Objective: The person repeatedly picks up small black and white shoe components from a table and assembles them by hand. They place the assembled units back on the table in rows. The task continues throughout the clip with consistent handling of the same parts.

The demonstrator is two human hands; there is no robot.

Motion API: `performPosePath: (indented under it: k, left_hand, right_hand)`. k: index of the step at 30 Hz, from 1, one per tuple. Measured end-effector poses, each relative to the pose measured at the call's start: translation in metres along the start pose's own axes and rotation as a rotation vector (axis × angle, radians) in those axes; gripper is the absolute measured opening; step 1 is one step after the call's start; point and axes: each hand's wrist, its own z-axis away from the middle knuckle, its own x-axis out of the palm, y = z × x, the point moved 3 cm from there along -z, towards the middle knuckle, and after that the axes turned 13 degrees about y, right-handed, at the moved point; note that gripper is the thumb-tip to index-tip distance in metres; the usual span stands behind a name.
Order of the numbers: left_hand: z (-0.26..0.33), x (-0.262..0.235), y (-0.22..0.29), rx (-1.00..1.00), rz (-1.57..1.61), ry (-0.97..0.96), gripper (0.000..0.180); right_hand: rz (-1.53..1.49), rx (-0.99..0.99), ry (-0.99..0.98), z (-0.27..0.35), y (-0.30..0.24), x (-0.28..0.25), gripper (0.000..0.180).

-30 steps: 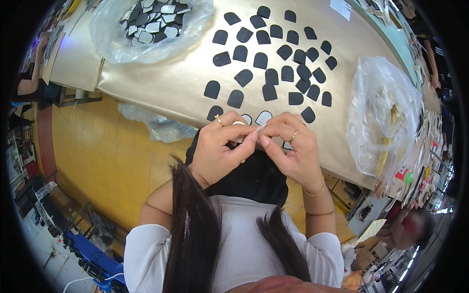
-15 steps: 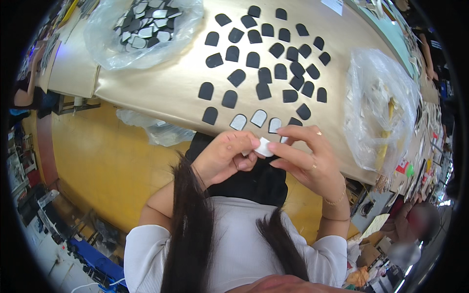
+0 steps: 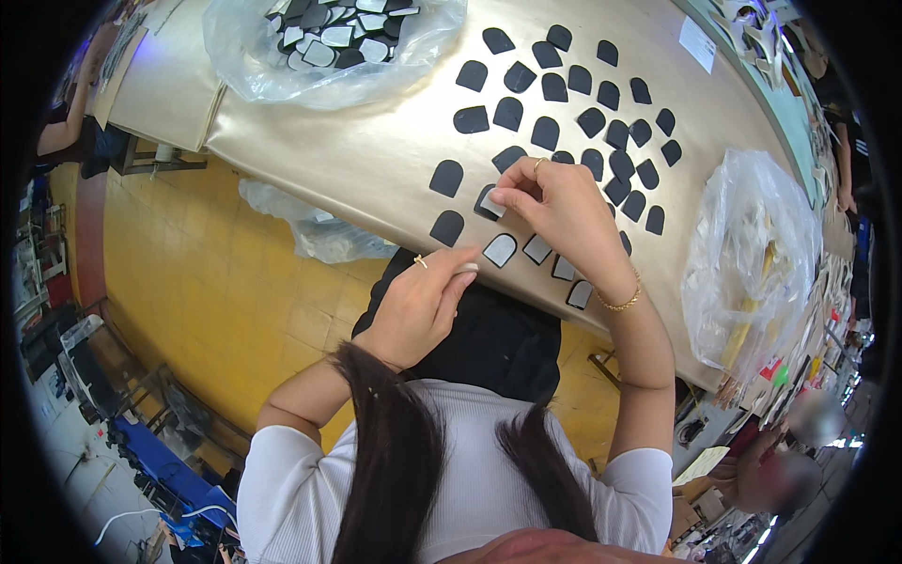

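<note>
My right hand reaches over the table and pinches a small white arch-shaped piece against a black arch-shaped piece lying there. By the table's near edge, my left hand is closed on small white pieces, their edges showing between thumb and forefinger; how many is hidden. Between and below the hands several black pieces carry white ones on top, among them a white-topped piece and another. Bare black pieces lie scattered farther off, partly covered by my right hand.
A clear plastic bag full of black and white pieces stands at the far left of the gold-covered table. Another clear bag lies at the right. A paper sheet lies at the far right. Below is a yellow floor.
My hands have moved apart. The right one has carried a white piece forward onto a black piece; the left has stayed near the edge with white pieces. The view has shifted slightly.
</note>
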Motion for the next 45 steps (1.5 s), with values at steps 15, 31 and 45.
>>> performPosePath:
  k: [15, 31, 45]
  left_hand:
    - [-0.015, 0.004, 0.002, 0.403, -0.351, -0.013, 0.017]
    - [-0.03, 0.013, 0.007, 0.527, -0.562, -0.184, 0.016]
    - [-0.037, 0.012, 0.008, 0.505, -0.539, -0.175, 0.018]
  right_hand:
    - [0.098, -0.05, 0.065, 0.003, -0.001, 0.017, 0.019]
    - [0.432, -0.297, 0.287, 0.009, -0.006, 0.023, 0.012]
    - [0.527, -0.286, 0.539, 0.019, 0.014, 0.023, 0.029]
